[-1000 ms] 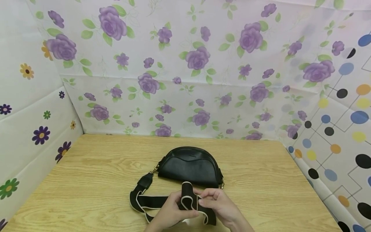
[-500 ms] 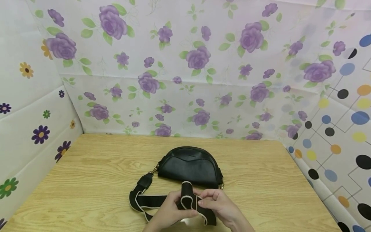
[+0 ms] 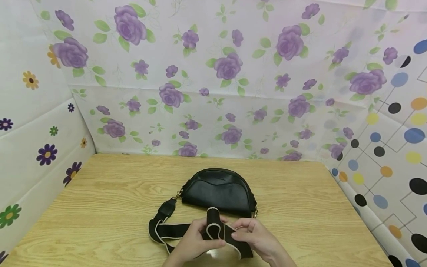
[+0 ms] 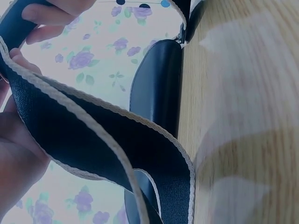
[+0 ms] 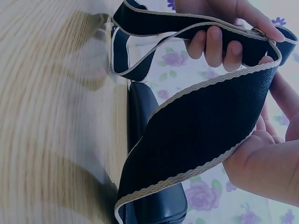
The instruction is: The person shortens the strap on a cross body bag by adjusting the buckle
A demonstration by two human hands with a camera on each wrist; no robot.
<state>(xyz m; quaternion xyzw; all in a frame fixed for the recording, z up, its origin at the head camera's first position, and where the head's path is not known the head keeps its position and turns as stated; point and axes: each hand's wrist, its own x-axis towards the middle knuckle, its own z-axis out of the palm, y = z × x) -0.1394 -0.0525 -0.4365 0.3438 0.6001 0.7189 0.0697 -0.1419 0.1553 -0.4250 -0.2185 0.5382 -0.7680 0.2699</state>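
A black half-moon handbag (image 3: 217, 193) lies on the table, its flat edge toward me. Clipped to its left end is a wide black shoulder strap (image 3: 173, 230) with cream edging. My left hand (image 3: 195, 241) grips the strap where it folds up into a loop, thumb in front. Beside the loop, a thin metal slider (image 3: 224, 230) crosses the webbing. My right hand (image 3: 258, 239) pinches the strap just right of the slider, thumb on the near face. In the right wrist view a broad twisted length of strap (image 5: 201, 130) hangs from the hands toward the table.
The wood-grain table (image 3: 110, 207) runs back to a white sheet with purple roses (image 3: 227, 66). A daisy-print sheet (image 3: 30, 155) stands on the left and a dotted one (image 3: 393, 148) on the right. A small metal clasp (image 3: 256, 211) shows at the bag's right end.
The left hand and the strap loop have shifted slightly left, the right hand slightly right. More webbing shows between the slider and the right thumb. The bag has stayed put.
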